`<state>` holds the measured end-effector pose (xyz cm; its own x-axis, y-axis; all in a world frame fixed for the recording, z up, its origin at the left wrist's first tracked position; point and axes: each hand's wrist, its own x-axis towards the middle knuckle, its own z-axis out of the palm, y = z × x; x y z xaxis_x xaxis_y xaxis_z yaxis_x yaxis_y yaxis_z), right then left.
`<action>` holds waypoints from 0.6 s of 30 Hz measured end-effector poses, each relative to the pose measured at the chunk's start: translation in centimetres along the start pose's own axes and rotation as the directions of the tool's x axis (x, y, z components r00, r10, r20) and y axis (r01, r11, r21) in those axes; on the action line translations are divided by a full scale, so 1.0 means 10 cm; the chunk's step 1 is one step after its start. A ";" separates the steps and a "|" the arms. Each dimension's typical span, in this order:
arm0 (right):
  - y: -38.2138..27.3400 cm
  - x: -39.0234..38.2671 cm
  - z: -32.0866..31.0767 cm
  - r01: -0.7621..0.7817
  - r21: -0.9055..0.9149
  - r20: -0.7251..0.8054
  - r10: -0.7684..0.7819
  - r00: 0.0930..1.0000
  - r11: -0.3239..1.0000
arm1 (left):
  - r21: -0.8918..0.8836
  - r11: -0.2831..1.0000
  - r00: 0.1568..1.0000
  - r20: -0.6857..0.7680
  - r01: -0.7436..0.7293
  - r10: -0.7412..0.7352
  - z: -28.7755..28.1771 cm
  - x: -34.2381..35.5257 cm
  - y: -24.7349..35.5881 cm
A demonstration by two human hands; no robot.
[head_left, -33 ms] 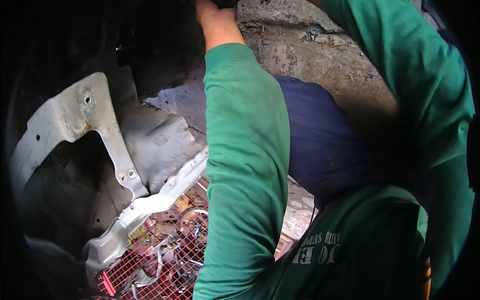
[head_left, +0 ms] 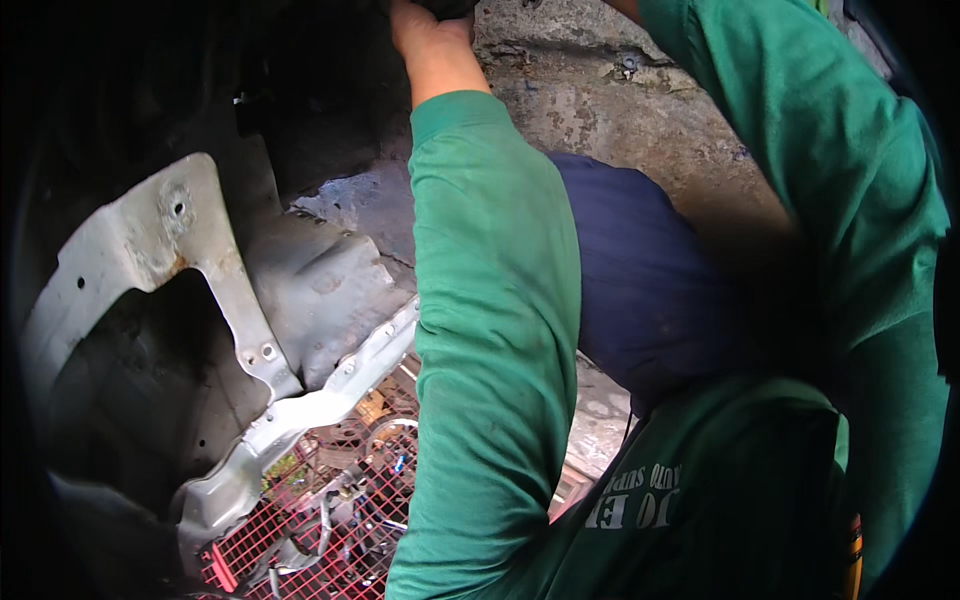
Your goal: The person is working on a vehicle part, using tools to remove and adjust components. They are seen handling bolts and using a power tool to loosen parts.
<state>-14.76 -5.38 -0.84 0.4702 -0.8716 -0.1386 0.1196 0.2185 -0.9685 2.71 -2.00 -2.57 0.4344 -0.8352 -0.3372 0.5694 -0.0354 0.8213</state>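
Observation:
My left hand reaches up to the top edge of the head view. It is closed around a dark, rounded thing, whose kind I cannot make out; most of the fingers are cut off or hidden. My right arm, in a green sleeve, is also raised. Only a sliver of its wrist shows at the top, and the right hand itself lies outside the picture. A worn, stained metal surface spans the space between the two arms.
To the left stands a bare grey metal bracket with holes, joined to a silver flanged edge of a vehicle body. Below is a red wire-mesh basket with loose metal parts. Dark hollows lie at upper left.
The metal bracket and flanged edge sit slightly lower and farther right in the picture. My right arm has shifted slightly left at the top. My left hand keeps its place.

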 end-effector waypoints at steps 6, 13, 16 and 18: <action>0.12 -0.10 0.02 0.015 0.064 -0.204 -0.001 0.979 0.998 | 0.044 0.998 0.999 -0.008 0.039 -0.038 0.02 -0.06 0.03; 0.25 -0.35 -0.05 -0.025 0.353 0.031 0.015 0.999 0.935 | 0.032 0.996 0.996 -0.017 0.088 -0.088 0.13 -0.32 0.07; 0.15 -0.43 -0.17 -0.038 0.383 0.023 0.032 0.999 0.923 | 0.055 0.998 1.000 0.025 0.016 -0.017 0.03 -0.23 0.21; 0.38 -0.14 -0.57 -0.029 0.540 0.134 -0.052 0.990 0.841 | 0.022 0.999 0.991 0.135 0.023 -0.026 -0.02 -0.02 0.20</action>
<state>-19.98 -5.81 -5.48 0.5766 -0.8149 -0.0590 0.5587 0.4460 -0.6992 3.95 -1.81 -0.93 0.3217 -0.9003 -0.2931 0.5635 -0.0667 0.8234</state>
